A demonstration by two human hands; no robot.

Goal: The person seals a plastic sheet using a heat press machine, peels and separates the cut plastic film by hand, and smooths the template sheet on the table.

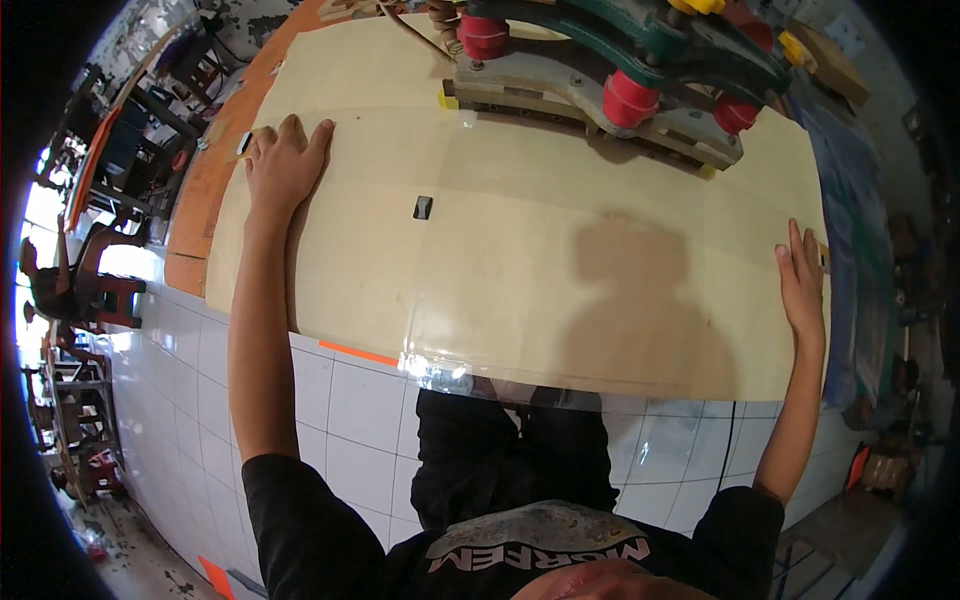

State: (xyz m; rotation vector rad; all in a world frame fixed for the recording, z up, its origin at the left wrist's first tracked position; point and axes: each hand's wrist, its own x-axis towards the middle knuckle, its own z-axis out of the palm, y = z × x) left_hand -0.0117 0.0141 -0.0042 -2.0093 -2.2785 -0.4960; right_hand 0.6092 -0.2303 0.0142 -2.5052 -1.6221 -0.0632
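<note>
Laid left hand (283, 172) open near left edge of cream sheet (480, 280), right hand (801, 288) open by right edge. Gripped nothing. Had room between, before green machine (640, 38).

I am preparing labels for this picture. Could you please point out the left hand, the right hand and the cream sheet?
Left hand (285, 168): head view, back of the hand.
Right hand (801, 288): head view, back of the hand.
Cream sheet (490, 240): head view, bare middle.
</note>
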